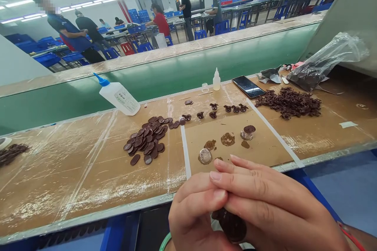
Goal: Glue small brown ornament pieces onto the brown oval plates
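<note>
My left hand (193,211) and my right hand (273,200) come together at the table's near edge, fingers curled and overlapping. A small dark brown piece (232,225) shows below, between the two palms; its upper part is hidden by the fingers. Just beyond lies a brown card (206,133) edged with white tape. It bears two small clear round caps or pots, one (205,156) nearest the hands, the other under a brown oval disc (249,129). Several small dark brown figures (235,108) stand in a row at the card's far side.
Loose brown oval discs (147,137) form a heap at left. Tangled dark brown pieces (290,102) lie at right beside a phone (249,86) and a plastic bag (330,60). A blue-capped bottle (120,98) and small dropper bottle (216,80) stand farther back. A green belt (176,66) runs behind.
</note>
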The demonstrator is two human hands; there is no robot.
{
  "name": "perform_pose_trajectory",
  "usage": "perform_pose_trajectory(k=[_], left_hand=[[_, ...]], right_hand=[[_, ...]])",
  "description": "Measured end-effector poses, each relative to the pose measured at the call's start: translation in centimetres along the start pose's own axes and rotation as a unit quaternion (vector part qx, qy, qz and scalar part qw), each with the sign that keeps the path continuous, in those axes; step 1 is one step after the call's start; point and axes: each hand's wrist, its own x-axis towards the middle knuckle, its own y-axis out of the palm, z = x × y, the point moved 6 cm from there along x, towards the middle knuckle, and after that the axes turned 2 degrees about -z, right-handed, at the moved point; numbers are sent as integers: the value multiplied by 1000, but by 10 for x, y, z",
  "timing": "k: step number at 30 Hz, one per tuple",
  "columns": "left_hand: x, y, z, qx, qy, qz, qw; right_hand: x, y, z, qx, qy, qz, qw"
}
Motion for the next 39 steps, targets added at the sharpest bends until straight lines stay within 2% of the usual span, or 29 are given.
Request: perform_pose_trajectory(k=[4,7,13,18,22,28,32,36,39], left_hand=[[-2,-2,2,11,3,10,1000],[-2,-3,4,19,9,13,1000],[-1,-2,4,12,3,-8,1000],[2,2,4,-12,-12,0,1000],[4,4,7,-13,14,12,1000],[3,3,13,-15,35,37,999],[3,1,15,-11,28,38,999],[3,2,17,-9,32,38,999],[2,2,17,-3,38,30,999]], right_hand=[[-1,4,-3,13,-1,29,999],[-1,2,-3,13,-7,-1,1000],[-4,6,-5,30,1,-10,1000],[-4,4,-6,35,-2,-20,999],[-5,0,-7,24,-1,-37,999],[-6,5,-12,27,3,19,999],[-7,4,-14,26,4,-33,999],[-8,9,-16,35,18,-12,999],[-10,6,-16,34,14,-41,998]])
